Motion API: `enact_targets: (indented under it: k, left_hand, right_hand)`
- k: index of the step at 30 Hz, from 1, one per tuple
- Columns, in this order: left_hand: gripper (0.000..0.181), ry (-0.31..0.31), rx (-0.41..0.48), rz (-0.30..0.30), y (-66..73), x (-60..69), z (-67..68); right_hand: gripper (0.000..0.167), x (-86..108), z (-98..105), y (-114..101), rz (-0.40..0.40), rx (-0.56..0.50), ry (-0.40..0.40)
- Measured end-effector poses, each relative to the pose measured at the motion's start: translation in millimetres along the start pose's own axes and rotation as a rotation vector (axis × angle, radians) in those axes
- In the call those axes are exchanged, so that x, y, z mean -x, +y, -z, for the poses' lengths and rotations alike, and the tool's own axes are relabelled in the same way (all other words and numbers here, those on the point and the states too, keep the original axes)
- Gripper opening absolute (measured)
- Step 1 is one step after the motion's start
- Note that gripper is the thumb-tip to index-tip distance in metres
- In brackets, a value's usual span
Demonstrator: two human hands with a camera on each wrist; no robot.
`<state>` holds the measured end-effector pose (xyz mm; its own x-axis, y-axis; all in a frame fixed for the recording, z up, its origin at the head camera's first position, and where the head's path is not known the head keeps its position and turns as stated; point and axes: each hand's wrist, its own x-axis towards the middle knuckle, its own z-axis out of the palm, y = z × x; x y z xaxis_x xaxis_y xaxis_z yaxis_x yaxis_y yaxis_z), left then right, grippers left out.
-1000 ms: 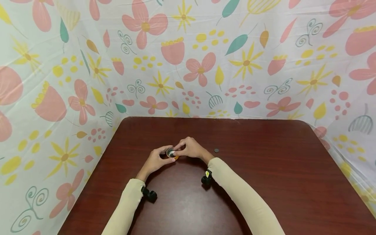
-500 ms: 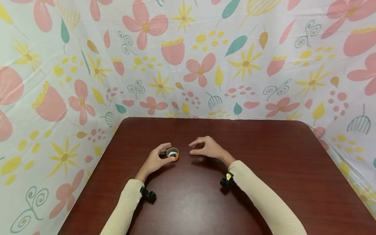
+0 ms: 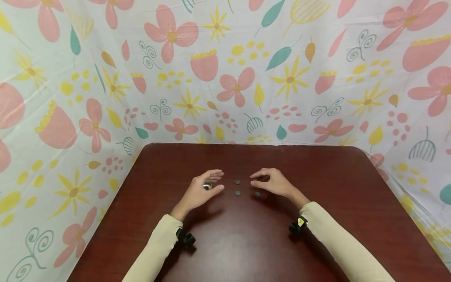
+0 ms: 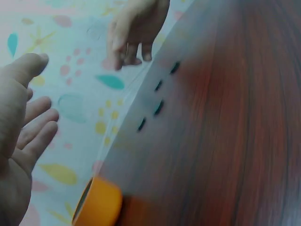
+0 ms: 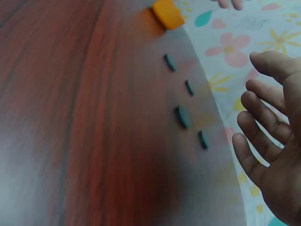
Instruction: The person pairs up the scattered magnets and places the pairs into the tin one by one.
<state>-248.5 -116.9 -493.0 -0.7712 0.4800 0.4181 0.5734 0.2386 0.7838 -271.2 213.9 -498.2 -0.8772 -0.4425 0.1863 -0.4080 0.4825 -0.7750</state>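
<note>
Small dark discs lie flat on the table: a near disc, a far disc and a right disc in the head view. Both wrist views show several, one being hidden from the head camera. My left hand hovers left of them, fingers extended and holding nothing. Behind it, between thumb and fingers, the silver inside of a small round orange tin peeks out; the left wrist view has its orange wall. My right hand is over the discs' right side, its fingers loosely bent around nothing.
The dark reddish-brown table reaches back to a floral cloth hung behind and at the sides. Black wrist cameras are strapped over both beige sleeves.
My right hand has drawn away from the tin toward the right, uncovering more discs. My left hand has let go of the tin and risen slightly to the right, partly covering it.
</note>
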Motion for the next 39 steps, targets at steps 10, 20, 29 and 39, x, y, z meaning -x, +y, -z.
enact_targets:
  k: [10, 20, 29, 39]
  left_hand:
    - [0.055, -0.193, -0.032, 0.159, -11.4, -8.8, -33.1]
    - [0.049, -0.206, -0.104, 0.211, -28.4, -5.1, -47.0]
    - [0.04, -0.2, -0.203, 0.163, -33.2, -8.7, -55.6]
    - [0.034, -0.162, -0.217, 0.173, -34.4, -11.1, -61.7]
  right_hand:
    - [0.028, 17.1, 6, 9, 0.01, 0.057, -0.01]
    - [0.027, 23.9, -4, 20, 0.007, 0.099, -0.037]
    - [0.022, 24.7, -7, 24, -0.005, 0.16, -0.026]
    - [0.022, 26.0, -8, 25, 0.008, 0.19, -0.03]
